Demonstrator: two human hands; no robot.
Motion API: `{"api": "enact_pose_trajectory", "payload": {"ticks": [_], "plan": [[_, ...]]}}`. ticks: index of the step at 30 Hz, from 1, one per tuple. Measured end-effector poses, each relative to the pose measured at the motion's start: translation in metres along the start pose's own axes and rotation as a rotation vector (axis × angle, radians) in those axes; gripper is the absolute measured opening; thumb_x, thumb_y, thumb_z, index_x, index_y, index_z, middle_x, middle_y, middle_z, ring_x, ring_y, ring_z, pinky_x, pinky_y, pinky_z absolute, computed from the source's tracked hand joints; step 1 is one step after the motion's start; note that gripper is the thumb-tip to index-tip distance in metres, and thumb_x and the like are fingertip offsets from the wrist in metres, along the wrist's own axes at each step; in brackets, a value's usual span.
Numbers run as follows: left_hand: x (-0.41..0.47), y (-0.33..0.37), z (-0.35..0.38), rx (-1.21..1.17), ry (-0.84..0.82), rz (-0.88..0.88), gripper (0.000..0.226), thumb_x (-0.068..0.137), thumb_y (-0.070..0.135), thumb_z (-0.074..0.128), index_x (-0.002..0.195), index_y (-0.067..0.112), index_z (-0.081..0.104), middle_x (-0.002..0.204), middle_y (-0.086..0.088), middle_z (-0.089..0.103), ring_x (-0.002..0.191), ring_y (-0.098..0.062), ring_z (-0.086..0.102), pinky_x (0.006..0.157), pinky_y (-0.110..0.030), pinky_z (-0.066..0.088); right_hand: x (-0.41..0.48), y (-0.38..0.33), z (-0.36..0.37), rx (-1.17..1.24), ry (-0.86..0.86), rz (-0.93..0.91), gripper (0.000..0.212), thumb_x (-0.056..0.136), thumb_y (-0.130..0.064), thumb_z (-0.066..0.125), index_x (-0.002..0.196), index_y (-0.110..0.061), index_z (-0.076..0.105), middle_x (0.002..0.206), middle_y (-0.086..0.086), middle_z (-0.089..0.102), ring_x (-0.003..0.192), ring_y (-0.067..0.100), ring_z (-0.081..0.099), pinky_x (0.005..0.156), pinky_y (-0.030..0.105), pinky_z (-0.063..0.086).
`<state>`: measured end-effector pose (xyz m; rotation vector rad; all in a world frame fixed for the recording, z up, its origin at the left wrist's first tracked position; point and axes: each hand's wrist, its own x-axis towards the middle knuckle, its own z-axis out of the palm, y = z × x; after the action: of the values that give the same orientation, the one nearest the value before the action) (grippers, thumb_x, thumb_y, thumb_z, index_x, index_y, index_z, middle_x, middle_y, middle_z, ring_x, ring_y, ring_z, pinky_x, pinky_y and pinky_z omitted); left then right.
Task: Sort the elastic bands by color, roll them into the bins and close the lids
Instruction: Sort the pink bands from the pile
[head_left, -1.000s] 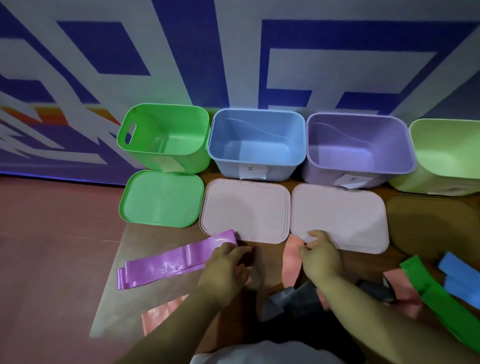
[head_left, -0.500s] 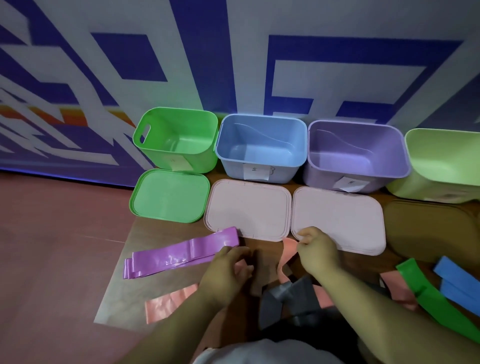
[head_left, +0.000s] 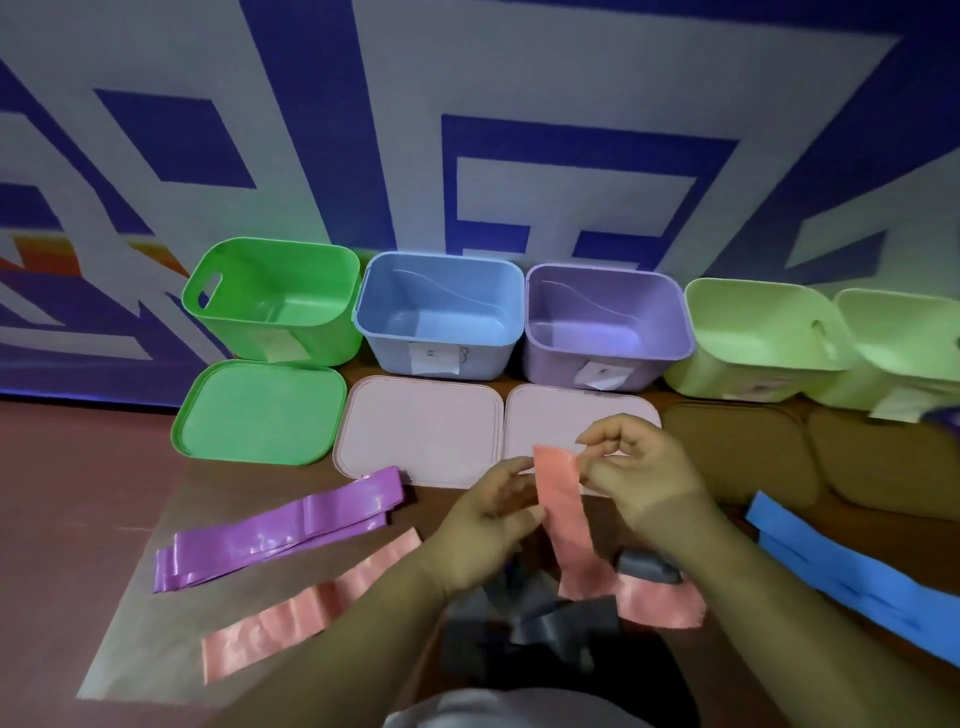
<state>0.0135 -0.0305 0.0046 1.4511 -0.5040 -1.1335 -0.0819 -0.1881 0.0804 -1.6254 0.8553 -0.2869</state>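
Observation:
Both hands hold up a pink elastic band (head_left: 563, 514) by its top end above the table. My left hand (head_left: 483, 525) grips its left edge and my right hand (head_left: 639, 475) pinches its right corner. The band hangs down to a heap of grey bands (head_left: 550, 618). A second pink band (head_left: 306, 608) and a purple band (head_left: 280, 530) lie flat to the left. Blue bands (head_left: 841, 566) lie at the right. Open bins stand in a row at the back: green bin (head_left: 275, 299), blue bin (head_left: 441, 317), purple bin (head_left: 605, 325), and two pale green bins (head_left: 753, 338).
In front of the bins lie their lids: a green lid (head_left: 260, 413), two pinkish lids (head_left: 421, 431), and brown lids (head_left: 737, 447) at the right. The table's left edge runs diagonally past the purple band. A patterned blue and white wall stands behind the bins.
Both hands rose from the table and lifted the pink band's end upright between them. The camera tilted, bringing a further pale green bin into view at the right.

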Motion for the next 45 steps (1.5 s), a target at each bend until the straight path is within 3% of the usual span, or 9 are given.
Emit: {"api": "enact_pose_trajectory", "payload": {"ticks": [7,12,21,26,29,32,37,41,45], "plan": [[0.021,0.012,0.055,-0.015,-0.107,0.027,0.040,0.082,0.008,0.063,0.121,0.015,0.055,0.083,-0.010,0.067,0.084,-0.022,0.063,0.086,-0.038,0.050,-0.006,0.001,-0.058,0.326,0.088,0.004,0.025,0.084,0.012,0.062,0.081,-0.013,0.064,0.076,0.006,0.057,0.061,0.009,0.059,0.061,0.023,0.054],[0.024,0.017,0.068,0.003,-0.045,0.057,0.039,0.090,0.003,0.061,0.122,0.025,0.054,0.075,-0.004,0.056,0.066,-0.014,0.055,0.064,-0.025,0.046,-0.004,0.021,-0.098,0.200,-0.025,0.000,0.045,0.086,0.020,0.048,0.105,-0.017,0.065,0.108,0.001,0.067,0.084,0.013,0.060,0.070,0.026,0.048],[0.005,0.023,0.059,0.165,0.051,0.094,0.023,0.092,0.007,0.060,0.105,0.022,0.071,0.094,0.002,0.071,0.081,-0.012,0.061,0.078,-0.029,0.049,0.000,0.035,-0.102,0.070,-0.407,0.139,0.050,0.088,0.022,0.036,0.099,-0.013,0.069,0.092,0.004,0.072,0.070,0.006,0.065,0.064,0.018,0.049],[-0.018,0.021,0.048,0.186,0.149,0.068,0.031,0.096,0.001,0.056,0.106,0.025,0.072,0.099,0.001,0.074,0.082,-0.013,0.064,0.073,-0.032,0.055,0.002,0.040,-0.083,0.115,-0.601,0.156,0.039,0.074,0.004,0.064,0.106,-0.015,0.070,0.101,0.008,0.074,0.075,0.015,0.064,0.072,0.023,0.052],[-0.031,0.016,0.038,0.163,0.203,0.046,0.038,0.095,0.002,0.054,0.101,0.035,0.072,0.086,0.004,0.071,0.072,-0.012,0.060,0.066,-0.028,0.051,0.002,0.040,-0.067,0.090,-0.688,0.169,0.044,0.068,-0.016,0.081,0.110,-0.025,0.069,0.092,0.013,0.073,0.080,0.018,0.064,0.077,0.027,0.050],[-0.043,0.011,0.030,0.128,0.265,0.024,0.022,0.090,0.012,0.057,0.100,0.027,0.069,0.070,0.004,0.063,0.059,-0.015,0.054,0.058,-0.028,0.048,0.000,0.046,-0.043,-0.028,-0.705,0.134,0.053,0.059,-0.032,0.085,0.107,-0.044,0.067,0.112,0.006,0.069,0.096,0.015,0.067,0.085,0.029,0.055],[-0.068,0.013,0.008,0.166,0.241,0.041,0.011,0.094,0.009,0.054,0.101,0.018,0.055,0.070,-0.002,0.056,0.057,-0.019,0.051,0.057,-0.032,0.045,0.003,0.054,0.000,-0.217,-0.723,0.001,0.068,0.065,-0.030,0.082,0.122,-0.052,0.051,0.129,-0.014,0.056,0.117,0.001,0.055,0.100,0.031,0.047],[-0.093,0.024,-0.013,0.201,0.200,0.050,0.018,0.094,0.006,0.054,0.100,0.022,0.052,0.074,-0.011,0.057,0.061,-0.023,0.056,0.060,-0.038,0.049,0.002,0.052,0.031,-0.161,-0.948,0.039,0.075,0.071,-0.011,0.076,0.130,-0.047,0.048,0.137,-0.023,0.052,0.130,-0.003,0.047,0.108,0.028,0.040],[-0.115,0.028,-0.037,0.290,0.233,0.022,0.021,0.094,0.002,0.057,0.103,0.021,0.055,0.073,0.004,0.059,0.066,-0.017,0.056,0.065,-0.039,0.051,-0.004,0.047,0.062,-0.110,-1.017,0.100,0.055,0.075,0.004,0.073,0.118,-0.028,0.060,0.105,0.000,0.071,0.098,0.014,0.065,0.090,0.027,0.052]]}}
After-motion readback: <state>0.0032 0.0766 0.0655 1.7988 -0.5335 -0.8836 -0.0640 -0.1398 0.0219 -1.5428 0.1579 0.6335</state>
